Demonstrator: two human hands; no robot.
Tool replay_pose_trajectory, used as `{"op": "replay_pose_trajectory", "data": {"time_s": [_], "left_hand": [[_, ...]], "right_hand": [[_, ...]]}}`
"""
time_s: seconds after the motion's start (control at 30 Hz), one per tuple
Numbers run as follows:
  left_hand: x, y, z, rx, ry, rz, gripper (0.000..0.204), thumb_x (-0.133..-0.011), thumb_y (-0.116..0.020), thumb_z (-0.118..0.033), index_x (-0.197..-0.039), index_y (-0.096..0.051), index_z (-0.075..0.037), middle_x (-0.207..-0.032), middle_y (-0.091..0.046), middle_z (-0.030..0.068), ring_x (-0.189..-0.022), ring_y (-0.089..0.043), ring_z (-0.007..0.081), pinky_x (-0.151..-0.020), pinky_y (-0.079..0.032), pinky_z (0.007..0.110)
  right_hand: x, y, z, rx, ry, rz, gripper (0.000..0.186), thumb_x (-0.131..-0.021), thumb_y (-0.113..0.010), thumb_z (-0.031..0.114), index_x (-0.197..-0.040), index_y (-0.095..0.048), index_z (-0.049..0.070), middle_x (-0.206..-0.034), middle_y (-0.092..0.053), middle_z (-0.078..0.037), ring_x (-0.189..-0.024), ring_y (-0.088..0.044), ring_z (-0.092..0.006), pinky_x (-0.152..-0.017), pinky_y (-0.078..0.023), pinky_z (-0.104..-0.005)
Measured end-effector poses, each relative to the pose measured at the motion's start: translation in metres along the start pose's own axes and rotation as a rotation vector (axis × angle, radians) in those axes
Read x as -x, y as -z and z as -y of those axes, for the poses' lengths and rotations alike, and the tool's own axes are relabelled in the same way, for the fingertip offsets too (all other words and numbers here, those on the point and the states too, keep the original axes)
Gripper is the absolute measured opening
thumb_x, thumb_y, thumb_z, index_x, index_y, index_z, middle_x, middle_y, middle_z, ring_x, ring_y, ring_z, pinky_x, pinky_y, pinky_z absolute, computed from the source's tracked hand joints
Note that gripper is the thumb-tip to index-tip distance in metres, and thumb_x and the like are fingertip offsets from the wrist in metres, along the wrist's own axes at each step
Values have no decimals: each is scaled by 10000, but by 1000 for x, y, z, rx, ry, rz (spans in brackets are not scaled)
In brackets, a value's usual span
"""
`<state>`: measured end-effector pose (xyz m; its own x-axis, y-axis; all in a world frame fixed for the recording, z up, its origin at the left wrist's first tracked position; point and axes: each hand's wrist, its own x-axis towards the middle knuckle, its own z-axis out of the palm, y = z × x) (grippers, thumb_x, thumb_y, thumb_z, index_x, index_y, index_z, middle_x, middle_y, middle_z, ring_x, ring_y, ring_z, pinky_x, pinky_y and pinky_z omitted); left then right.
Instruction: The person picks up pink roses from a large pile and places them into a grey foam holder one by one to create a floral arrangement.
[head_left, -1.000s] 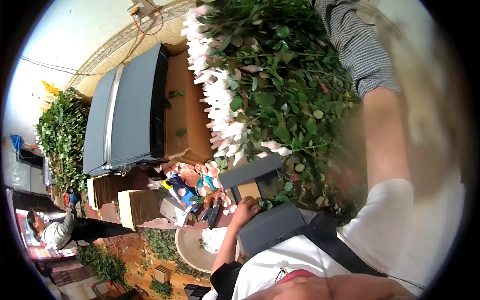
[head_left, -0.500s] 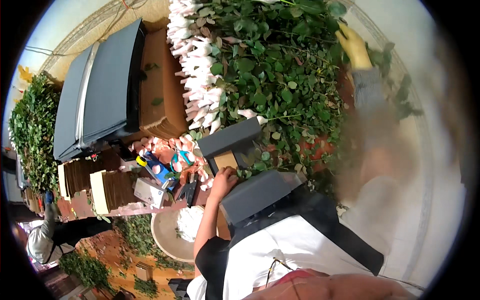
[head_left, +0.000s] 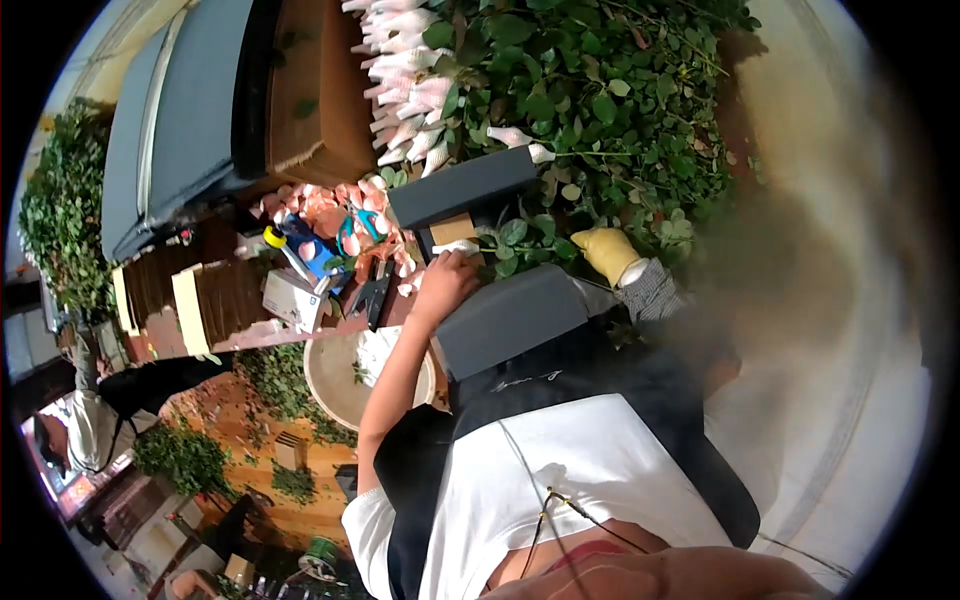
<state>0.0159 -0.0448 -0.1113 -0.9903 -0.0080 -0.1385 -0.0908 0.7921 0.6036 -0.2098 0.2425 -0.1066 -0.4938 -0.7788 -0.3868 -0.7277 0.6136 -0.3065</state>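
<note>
My left hand rests at the inner end of a dark grey folded sheet, its fingers curled against the white-sleeved head of a leafy rose. The rose's leaves spread rightward over the sheet. My right hand, in a yellow glove, is closed around the stem end of that rose; the stem inside the glove is hidden. One grey flap stands on the far side and another grey flap lies nearest my body. A piece of brown cardboard shows between them.
Sleeved rose heads and their foliage pile up beyond the sheet. Left are pink petals, a black stapler, a small white box and cardboard stacks. A round bin stands below the table edge.
My right hand has come back from the far right foliage to the grey sheet. A white-sleeved rose head now shows at my left fingers. The view has shifted.
</note>
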Motion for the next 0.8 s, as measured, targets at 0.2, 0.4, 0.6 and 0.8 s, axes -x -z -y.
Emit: {"op": "replay_pose_trajectory", "data": {"time_s": [0.2,0.4,0.6,0.8], "left_hand": [[2,-5,11,-90,14,-56,460,-764,-777,-297,-1162,-644,-109,-1146,-587,132,-1088,-582,350,-886,-507,450],[-11,-20,10,139,82,-198,329,-825,-746,-234,-1093,-668,-61,-1086,-587,172,-1027,-593,384,-868,-510,462],[5,-10,2,-31,127,-242,268,-782,-691,-121,-1045,-675,-70,-1082,-589,150,-974,-581,369,-869,-512,459],[-17,-7,0,65,-17,-203,161,-801,-694,-130,-947,-694,-63,-1036,-592,130,-976,-587,340,-844,-519,421]], "right_hand": [[-28,-73,-53,-327,129,-42,265,-821,-649,158,-1058,-701,51,-994,-707,-164,-916,-661,-361,-821,-525,-445],[-22,126,-21,-318,256,157,579,-907,-640,333,-1407,-502,75,-1298,-626,-179,-1168,-621,-287,-963,-497,-388],[-139,332,56,-406,517,-833,408,-967,-608,192,-1359,-547,94,-1353,-602,-104,-1256,-564,-247,-1080,-442,-381],[-293,431,-27,561,-64,-957,245,-828,-710,145,-1068,-698,97,-1218,-668,-73,-1204,-584,-261,-1039,-451,-399]]}}
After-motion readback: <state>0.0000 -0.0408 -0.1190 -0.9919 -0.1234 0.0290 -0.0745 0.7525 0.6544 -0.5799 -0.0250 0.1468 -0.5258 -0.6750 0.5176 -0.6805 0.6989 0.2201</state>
